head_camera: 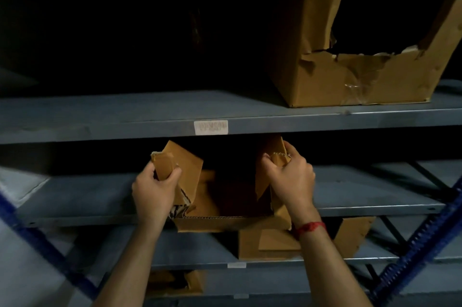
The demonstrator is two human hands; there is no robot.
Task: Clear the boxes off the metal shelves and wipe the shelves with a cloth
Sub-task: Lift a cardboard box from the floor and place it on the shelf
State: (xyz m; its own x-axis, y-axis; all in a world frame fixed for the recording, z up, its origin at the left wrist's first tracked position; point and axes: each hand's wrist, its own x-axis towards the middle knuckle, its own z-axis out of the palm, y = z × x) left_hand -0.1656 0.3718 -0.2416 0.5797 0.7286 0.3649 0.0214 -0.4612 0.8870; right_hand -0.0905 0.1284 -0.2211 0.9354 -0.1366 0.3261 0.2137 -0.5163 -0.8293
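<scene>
Cardboard box [225,224] on shelf [87,196], left hand [152,191] and right hand [292,176] gripping its flaps, interior too dark

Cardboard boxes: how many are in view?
4: large torn brown cardboard box, top shelf; open box gripped by left hand and right hand; third box lower; fourth box lowest. Darkness may hide more.
</scene>
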